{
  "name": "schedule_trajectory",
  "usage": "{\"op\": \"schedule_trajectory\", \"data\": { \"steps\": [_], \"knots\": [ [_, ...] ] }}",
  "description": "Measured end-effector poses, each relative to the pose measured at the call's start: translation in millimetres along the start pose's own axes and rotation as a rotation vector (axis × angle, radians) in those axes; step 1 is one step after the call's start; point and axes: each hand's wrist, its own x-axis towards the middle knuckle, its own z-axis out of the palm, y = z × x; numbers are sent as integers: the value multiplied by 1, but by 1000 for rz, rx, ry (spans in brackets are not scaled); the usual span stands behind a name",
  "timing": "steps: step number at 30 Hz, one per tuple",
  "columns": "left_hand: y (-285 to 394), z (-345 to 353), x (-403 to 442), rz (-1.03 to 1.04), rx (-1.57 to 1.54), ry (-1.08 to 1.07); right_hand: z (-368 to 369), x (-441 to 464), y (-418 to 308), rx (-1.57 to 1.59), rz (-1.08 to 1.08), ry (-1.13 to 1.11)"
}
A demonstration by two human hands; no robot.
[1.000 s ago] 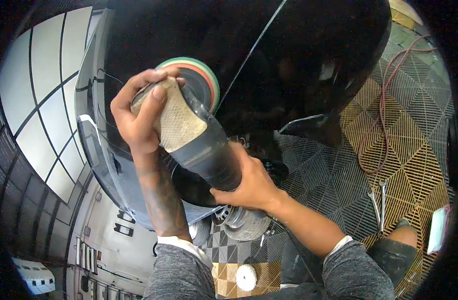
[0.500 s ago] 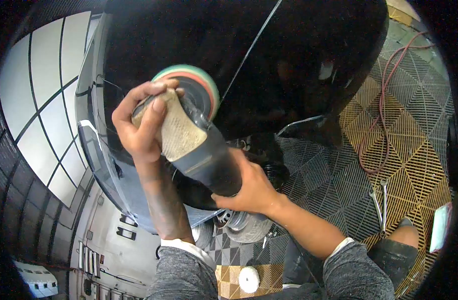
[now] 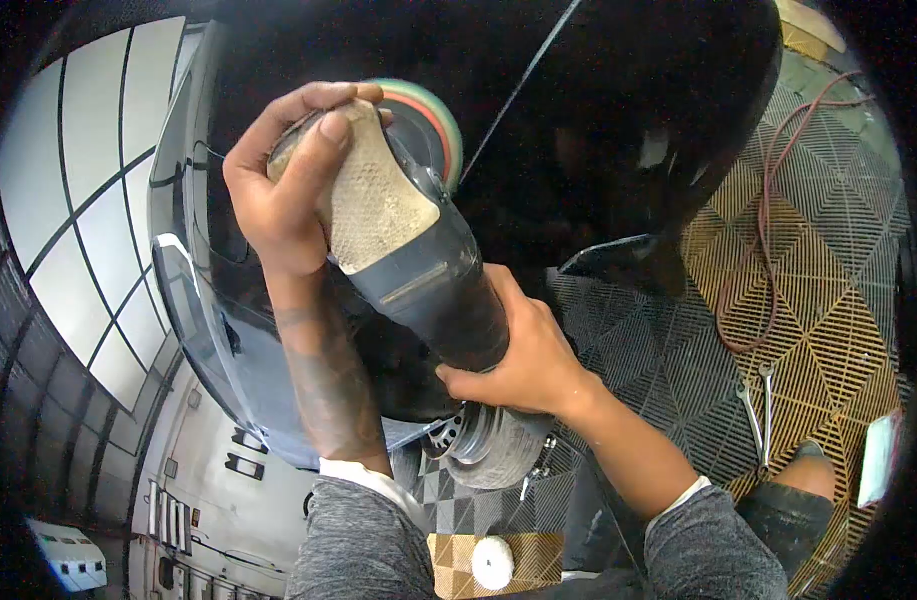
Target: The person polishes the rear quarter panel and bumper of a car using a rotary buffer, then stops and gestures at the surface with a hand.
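Both of my hands grip a car polisher [image 3: 433, 290] with a dark body and a worn, pale textured cover on its head. Wrapped around the head end is my left hand [image 3: 278, 205], its thumb lying on the pale cover. My right hand [image 3: 538, 350] closes around the thick dark rear of the body. The round pad [image 3: 444, 112], green with an orange-red layer, lies against or just over a glossy black car panel [image 3: 618, 90]; contact cannot be made out. Part of the pad is hidden behind the tool's head and my left fingers.
A red hose [image 3: 764, 220] snakes over the slatted floor tiles [image 3: 828, 300] on the right. Two wrenches [image 3: 765, 415] lie there, near a pale blue packet [image 3: 879, 460]. Below the car stands a wheel [image 3: 493, 450], and a white round pad [image 3: 492, 563] rests on the floor.
The polisher and both hands have moved up a little over the black panel, with the body shifting slightly right. Both hands keep their grip.
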Motion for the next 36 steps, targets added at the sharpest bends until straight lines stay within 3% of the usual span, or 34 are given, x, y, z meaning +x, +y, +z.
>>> {"op": "schedule_trajectory", "data": {
  "steps": [17, 26, 29, 32, 36],
  "knots": [
    [-23, -59, -87, -16, -120, 200, 37, -21, 14, -89, 22, -154],
    [-39, -103, -148, 2, -202, 391, 52, -29, 19, -309, 96, -378],
    [-39, -109, -151, 10, -213, 447, 55, -24, 12, -293, 25, -397],
    [-27, -97, -135, -96, -134, 483, 47, -22, 0, -285, 34, -428],
    [-23, -74, -102, -126, -107, 323, 21, -16, -20, -243, 49, -371]
  ]
}}
